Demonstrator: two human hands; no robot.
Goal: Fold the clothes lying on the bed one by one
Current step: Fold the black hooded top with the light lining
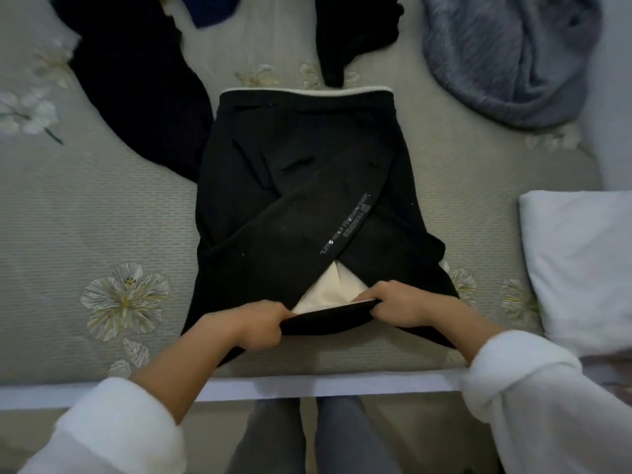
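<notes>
Far left on the flowered bed [102,217], a loose black garment [136,90] sprawls, its edge just beside the piece being folded. The left hand [260,323] is curled tight on the near hem of the black sweatshirt [290,186], which lies flat mid-bed with sleeves crossed over its front and pale lining showing. The right hand [400,302] grips the same hem, lifting it a little. Beyond the far edge hangs another dark garment [352,32]. Further right lies a fuzzy grey heap [506,56], well apart, and a white pillow [581,261] near the right sleeve.
</notes>
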